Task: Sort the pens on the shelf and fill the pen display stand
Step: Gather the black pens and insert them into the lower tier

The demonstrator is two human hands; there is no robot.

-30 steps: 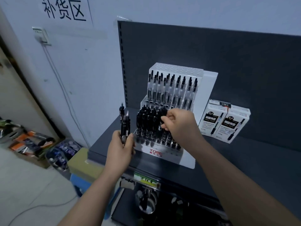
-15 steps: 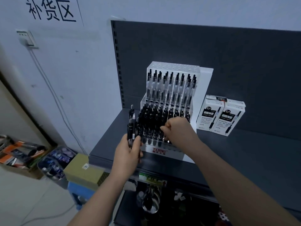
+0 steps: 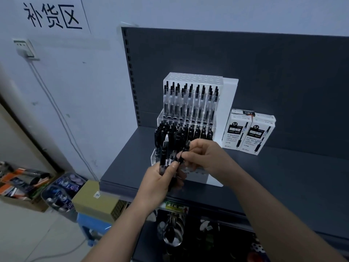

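Note:
A white tiered pen display stand (image 3: 227, 103) sits on the dark grey shelf (image 3: 273, 176). Clear-barrelled pens (image 3: 190, 103) fill its upper tier and black pens (image 3: 188, 132) fill the lower tier. My left hand (image 3: 156, 179) is in front of the stand, shut on a bunch of black pens (image 3: 164, 153) held upright. My right hand (image 3: 205, 157) is beside it, its fingertips pinching one black pen (image 3: 184, 151) at the bunch. The hands hide the stand's front row.
Two white pen boxes (image 3: 247, 132) stand right of the stand against the dark back panel. Below left are a cardboard box (image 3: 96, 202) on a blue stool (image 3: 90, 223), and bins of goods (image 3: 62, 190) on the floor. Items hang under the shelf edge.
My right hand left the stand's lower tier and came back to the bunch in my left hand, now gripping one pen there. My left hand moved right, closer to the stand.

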